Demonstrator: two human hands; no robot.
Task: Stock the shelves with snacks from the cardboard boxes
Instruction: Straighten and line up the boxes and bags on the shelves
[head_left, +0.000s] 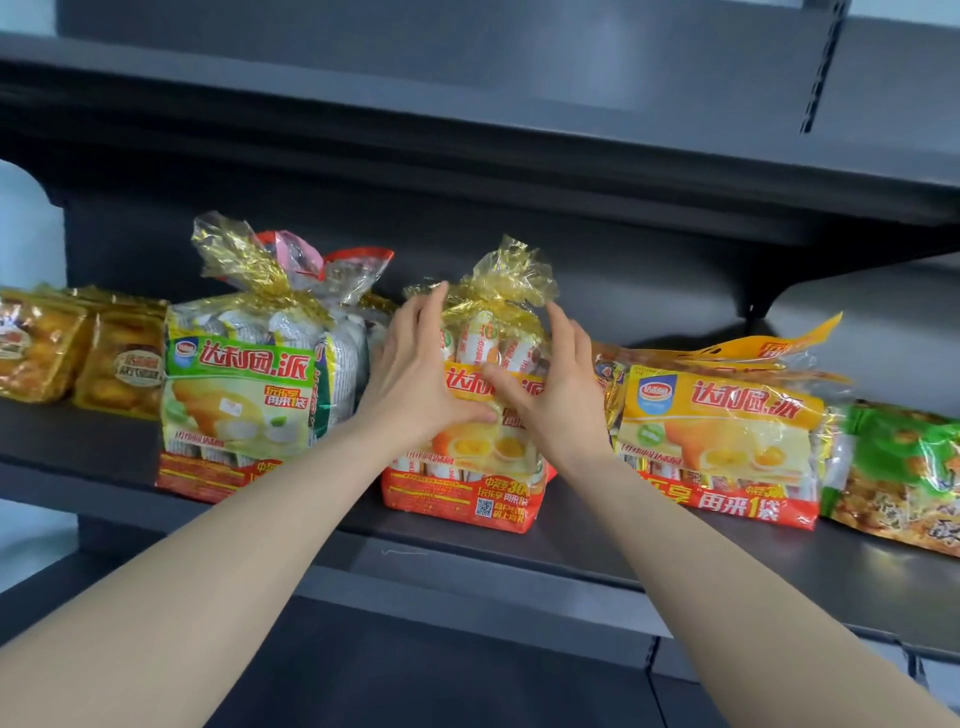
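An orange-and-red bag of snack pies (467, 483) with a gold tied top stands upright on the dark grey shelf (597, 540), in the middle of the view. My left hand (415, 374) lies against its left side with fingers straight. My right hand (550, 384) presses the bag's front and right side, fingers also straight. A green-labelled bag of the same pies (239, 400) stands just to the left. Another orange bag (727, 441) lies tilted back on the right. No cardboard box is in view.
Golden packs of cakes (78, 353) sit at the far left of the shelf. A green and brown snack bag (898, 478) lies at the far right. An upper shelf (467, 119) overhangs close above the bags. A lower shelf (467, 665) shows beneath my arms.
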